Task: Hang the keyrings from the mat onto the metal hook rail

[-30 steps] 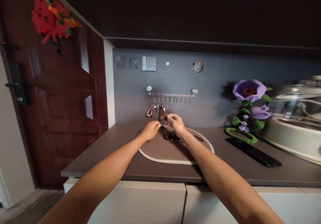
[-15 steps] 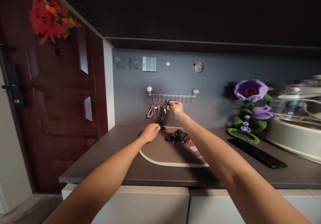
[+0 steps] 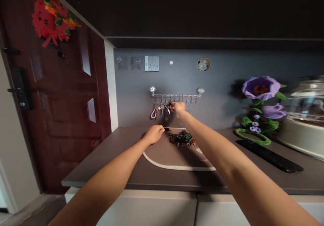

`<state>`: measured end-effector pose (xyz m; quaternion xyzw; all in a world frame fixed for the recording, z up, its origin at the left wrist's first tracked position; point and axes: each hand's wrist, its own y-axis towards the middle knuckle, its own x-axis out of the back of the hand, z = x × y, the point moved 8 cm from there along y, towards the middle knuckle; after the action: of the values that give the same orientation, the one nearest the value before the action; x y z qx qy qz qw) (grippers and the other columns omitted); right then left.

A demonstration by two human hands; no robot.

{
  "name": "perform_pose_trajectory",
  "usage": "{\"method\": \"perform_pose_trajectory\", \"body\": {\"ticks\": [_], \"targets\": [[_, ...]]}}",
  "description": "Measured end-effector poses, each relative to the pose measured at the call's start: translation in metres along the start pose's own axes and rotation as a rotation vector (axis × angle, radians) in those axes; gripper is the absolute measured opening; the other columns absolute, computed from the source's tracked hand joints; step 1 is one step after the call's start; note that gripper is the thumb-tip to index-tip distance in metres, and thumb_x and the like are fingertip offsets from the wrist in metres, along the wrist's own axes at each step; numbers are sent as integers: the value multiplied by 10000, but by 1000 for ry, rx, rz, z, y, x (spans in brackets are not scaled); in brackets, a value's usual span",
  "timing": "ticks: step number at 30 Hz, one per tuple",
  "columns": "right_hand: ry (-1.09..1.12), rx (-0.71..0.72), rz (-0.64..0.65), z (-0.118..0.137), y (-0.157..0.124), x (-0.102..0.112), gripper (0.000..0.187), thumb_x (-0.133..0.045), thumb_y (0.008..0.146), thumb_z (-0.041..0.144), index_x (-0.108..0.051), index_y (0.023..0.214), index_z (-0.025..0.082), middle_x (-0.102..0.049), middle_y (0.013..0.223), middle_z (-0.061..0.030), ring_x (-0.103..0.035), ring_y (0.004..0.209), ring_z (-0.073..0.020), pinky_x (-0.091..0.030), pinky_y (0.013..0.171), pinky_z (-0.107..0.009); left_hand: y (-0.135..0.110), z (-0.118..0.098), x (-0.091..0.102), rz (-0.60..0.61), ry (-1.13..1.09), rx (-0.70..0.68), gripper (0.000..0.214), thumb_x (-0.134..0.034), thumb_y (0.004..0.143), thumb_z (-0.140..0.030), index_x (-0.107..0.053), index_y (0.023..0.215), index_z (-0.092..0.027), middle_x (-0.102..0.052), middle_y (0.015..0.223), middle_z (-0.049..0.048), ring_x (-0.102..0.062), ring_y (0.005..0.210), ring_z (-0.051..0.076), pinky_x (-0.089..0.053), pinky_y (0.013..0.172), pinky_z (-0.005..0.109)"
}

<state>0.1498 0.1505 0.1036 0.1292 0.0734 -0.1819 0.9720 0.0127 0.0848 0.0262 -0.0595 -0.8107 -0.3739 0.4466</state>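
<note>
At the clear wall-mounted hook rail (image 3: 174,95), my right hand (image 3: 179,109) is closed in a pinch on a small dark-headed key (image 3: 170,103), which touches or is very near the hooks; my fingers partly cover it. To its left hang several keys (image 3: 162,107), one with a pink loop strap (image 3: 153,113). My left hand (image 3: 155,133) rests on the mat (image 3: 162,155), fingers curled. A small black item (image 3: 167,129) pokes out beside its fingertips; whether it is gripped is unclear. Right of that hand lies a pile of keys (image 3: 186,137) with black fobs.
Purple knitted flowers (image 3: 260,90) on a green ring base stand at the right, behind a long black object (image 3: 270,156). A domed cream appliance (image 3: 301,131) is at the far right. A dark shelf (image 3: 202,13) overhangs the counter (image 3: 101,161). A door (image 3: 68,118) is on the left.
My right hand has shifted the key slightly closer to the hanging keys, and it shows less now. The left hand stays on the mat. The whole view has moved a little.
</note>
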Motion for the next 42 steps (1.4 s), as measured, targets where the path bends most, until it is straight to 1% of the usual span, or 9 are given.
{"method": "perform_pose_trajectory", "body": {"ticks": [5,9,19,25,29,32,37,40,42], "targets": [[-18,14,30,-8,0,4,110,-484,740,117,-504,639,157,-509,514,23,-448,432,-54,-394,447,-180,0,2,-2,-2,11,-1,227,-403,807,-212,-619,768,-154,-636,799,64,-554,767,167,-390,719,269],[-31,28,83,-11,-2,5,85,-477,747,118,-509,676,153,-522,557,19,-465,460,-49,-401,455,-167,0,4,-3,6,17,9,224,-408,806,-211,-623,780,-155,-642,811,67,-559,772,170,-391,717,269],[-19,21,168,-18,-8,8,79,-468,703,105,-494,650,159,-515,560,28,-474,480,-50,-423,513,-181,-3,10,-2,20,3,50,207,-422,794,-200,-623,779,-153,-637,778,53,-553,727,153,-393,688,256],[-13,37,210,-21,-21,18,91,-462,673,70,-511,679,147,-530,575,21,-436,444,-34,-377,480,-161,-7,12,-2,35,-12,70,191,-430,785,-197,-615,798,-150,-627,775,46,-539,698,140,-390,663,249],[-37,32,227,-23,-36,29,91,-482,671,66,-525,701,141,-567,630,-7,-476,476,-50,-393,485,-178,-9,12,-2,40,48,74,205,-426,791,-219,-610,846,-146,-628,826,60,-543,722,147,-398,677,255],[-80,33,252,-25,-48,36,72,-489,690,86,-535,713,138,-597,671,-29,-502,505,-61,-403,501,-187,-8,10,-2,44,99,70,215,-435,791,-228,-613,880,-146,-624,875,74,-553,771,154,-406,722,260],[-201,118,274,-29,-60,49,78,-476,725,122,-549,752,136,-627,695,-39,-554,581,-79,-431,597,-206,-1,4,0,85,158,73,222,-453,776,-224,-630,885,-145,-630,895,86,-564,810,172,-414,742,261],[-346,191,290,-34,-64,55,116,-470,745,143,-563,813,134,-638,731,-45,-580,647,-92,-441,666,-223,5,2,3,110,165,113,230,-463,767,-217,-636,898,-140,-641,916,84,-568,816,169,-414,743,250],[-482,260,292,-35,-67,60,139,-480,751,160,-577,848,141,-645,764,-43,-589,691,-101,-439,697,-232,10,2,2,133,166,159,224,-470,759,-198,-646,881,-132,-652,882,80,-571,799,161,-412,734,238]]}}
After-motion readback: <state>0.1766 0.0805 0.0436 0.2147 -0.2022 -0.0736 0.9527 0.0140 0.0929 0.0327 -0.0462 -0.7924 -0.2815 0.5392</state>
